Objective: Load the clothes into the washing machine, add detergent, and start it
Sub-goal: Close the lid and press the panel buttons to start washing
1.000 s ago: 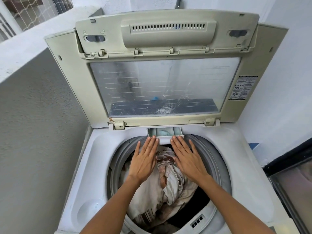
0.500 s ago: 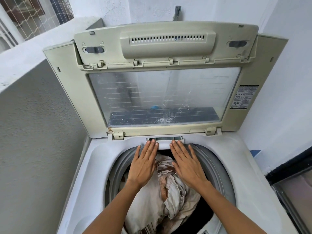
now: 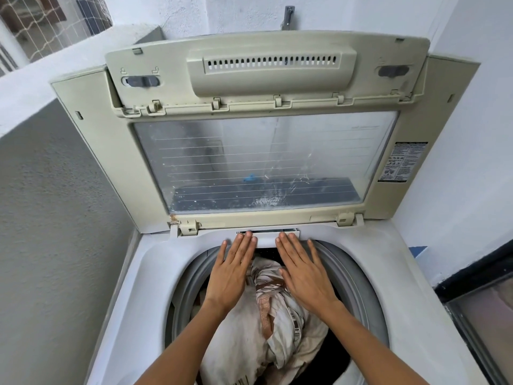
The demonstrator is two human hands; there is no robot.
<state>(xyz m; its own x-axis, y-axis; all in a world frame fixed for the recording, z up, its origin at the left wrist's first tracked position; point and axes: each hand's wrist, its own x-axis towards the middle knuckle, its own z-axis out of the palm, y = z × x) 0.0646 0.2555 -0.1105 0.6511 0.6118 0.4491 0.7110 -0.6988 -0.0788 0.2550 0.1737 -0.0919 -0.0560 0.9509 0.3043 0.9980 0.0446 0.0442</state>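
A white top-loading washing machine (image 3: 155, 276) stands with its beige lid (image 3: 263, 134) raised upright. Pale, brown-patterned clothes (image 3: 273, 307) fill the drum inside the grey ring (image 3: 358, 276). At the back rim sits the detergent drawer (image 3: 268, 234), pushed in almost flush. My left hand (image 3: 231, 270) and my right hand (image 3: 304, 273) lie flat side by side with straight fingers, fingertips pressing against the drawer's front. Neither hand holds anything.
A grey rough wall (image 3: 55, 232) stands close on the left, a white wall (image 3: 466, 162) on the right. A tap (image 3: 287, 16) sticks out above the lid. A dark-framed glass panel (image 3: 483, 323) sits low on the right.
Both hands have pushed forward with flat fingers, and the detergent drawer, which stood open a second ago, has slid in to nearly flush.
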